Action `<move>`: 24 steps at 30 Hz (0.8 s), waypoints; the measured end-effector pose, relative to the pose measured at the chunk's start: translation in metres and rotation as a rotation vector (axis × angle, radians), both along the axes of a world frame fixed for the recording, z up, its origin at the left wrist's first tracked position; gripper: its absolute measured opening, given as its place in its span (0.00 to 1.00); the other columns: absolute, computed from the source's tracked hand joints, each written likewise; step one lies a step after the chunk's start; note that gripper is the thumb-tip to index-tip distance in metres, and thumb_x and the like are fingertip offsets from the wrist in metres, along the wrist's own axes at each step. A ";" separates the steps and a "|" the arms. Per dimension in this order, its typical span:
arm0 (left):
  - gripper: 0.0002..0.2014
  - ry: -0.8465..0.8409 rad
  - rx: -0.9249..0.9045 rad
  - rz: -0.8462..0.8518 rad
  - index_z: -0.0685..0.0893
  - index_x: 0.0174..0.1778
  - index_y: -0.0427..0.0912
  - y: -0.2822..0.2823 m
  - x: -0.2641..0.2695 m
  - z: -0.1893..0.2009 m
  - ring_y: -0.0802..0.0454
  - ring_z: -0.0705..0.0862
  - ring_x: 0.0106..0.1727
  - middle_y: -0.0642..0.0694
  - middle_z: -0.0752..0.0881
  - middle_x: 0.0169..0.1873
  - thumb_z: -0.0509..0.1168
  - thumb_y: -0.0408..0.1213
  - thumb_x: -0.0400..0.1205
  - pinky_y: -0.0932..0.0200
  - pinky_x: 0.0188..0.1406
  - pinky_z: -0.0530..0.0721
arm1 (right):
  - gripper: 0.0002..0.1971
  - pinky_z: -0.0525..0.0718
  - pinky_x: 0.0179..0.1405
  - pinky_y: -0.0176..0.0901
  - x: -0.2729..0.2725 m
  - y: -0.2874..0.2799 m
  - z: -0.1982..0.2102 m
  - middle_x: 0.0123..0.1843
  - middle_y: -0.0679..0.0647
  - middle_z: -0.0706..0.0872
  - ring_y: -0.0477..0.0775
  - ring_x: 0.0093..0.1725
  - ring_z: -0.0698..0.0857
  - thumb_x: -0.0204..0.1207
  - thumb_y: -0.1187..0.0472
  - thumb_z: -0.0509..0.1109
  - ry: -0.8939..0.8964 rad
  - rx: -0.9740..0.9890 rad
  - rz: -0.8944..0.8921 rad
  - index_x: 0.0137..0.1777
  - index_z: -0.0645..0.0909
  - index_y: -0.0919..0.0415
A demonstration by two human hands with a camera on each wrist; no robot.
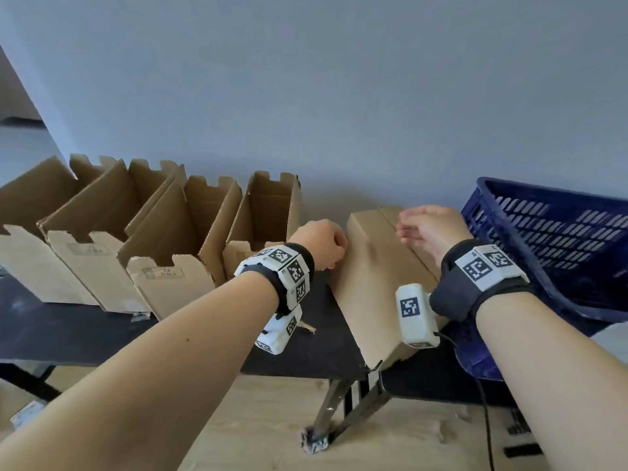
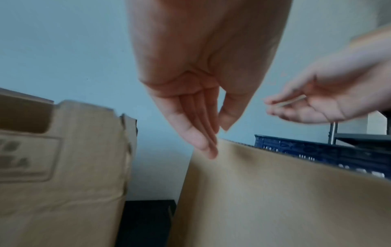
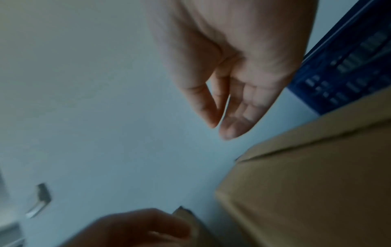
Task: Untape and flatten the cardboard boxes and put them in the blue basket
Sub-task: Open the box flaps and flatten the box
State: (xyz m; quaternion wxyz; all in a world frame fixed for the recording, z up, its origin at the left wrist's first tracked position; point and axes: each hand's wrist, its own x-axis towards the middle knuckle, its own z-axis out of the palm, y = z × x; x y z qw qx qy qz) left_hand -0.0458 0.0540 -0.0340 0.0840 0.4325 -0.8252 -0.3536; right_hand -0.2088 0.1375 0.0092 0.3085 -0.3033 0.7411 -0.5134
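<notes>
Brown corrugated cardboard filled most of the scene: a closed, long brown cardboard box [image 1: 377, 277] lay tilted on the black table [image 1: 68, 331], its near end jutting past the table's near edge, just left of the dark blue slotted plastic basket [image 1: 557, 246], probably kept close so that, once flat, it had little way to travel. The left hand [image 1: 319, 244] rested at the box's left top edge; in the left wrist view its straight fingers [image 2: 203, 140] touched the cardboard, thumb apart, apparently steadying the box. The right hand [image 1: 430, 229] hovered above the box's far end with fingers gathered toward the thumb; the left wrist view suggested a thin pale strip pinched there, possibly tape, but blur made it uncertain, and the right wrist view showed nothing plainly held. To the left stood a row of open brown cardboard boxes with notched flaps [image 1: 136, 232], near edge to the viewer, seemingly queued for their turn. Whether tape remained on the closed box could not be made out, and the basket's inside was largely cut off at the right edge of the head view.
</notes>
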 end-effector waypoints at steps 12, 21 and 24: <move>0.45 -0.025 0.171 0.125 0.42 0.82 0.53 -0.009 -0.067 0.003 0.37 0.79 0.63 0.36 0.72 0.72 0.66 0.51 0.77 0.41 0.56 0.85 | 0.25 0.73 0.65 0.43 -0.052 0.029 -0.034 0.71 0.55 0.79 0.56 0.69 0.77 0.73 0.59 0.74 0.473 0.479 0.094 0.70 0.78 0.56; 0.42 0.003 0.332 0.107 0.43 0.82 0.54 -0.007 -0.078 0.000 0.38 0.84 0.55 0.38 0.77 0.62 0.66 0.48 0.80 0.37 0.45 0.89 | 0.25 0.80 0.46 0.42 -0.047 0.018 -0.019 0.58 0.55 0.85 0.58 0.55 0.85 0.65 0.51 0.76 0.717 0.718 0.214 0.61 0.80 0.58; 0.42 0.024 0.366 0.129 0.43 0.82 0.53 -0.009 -0.077 -0.001 0.39 0.84 0.52 0.38 0.77 0.60 0.66 0.47 0.80 0.39 0.43 0.89 | 0.23 0.79 0.44 0.44 -0.044 0.016 -0.016 0.57 0.57 0.84 0.60 0.53 0.83 0.70 0.51 0.69 0.812 0.757 0.297 0.63 0.74 0.59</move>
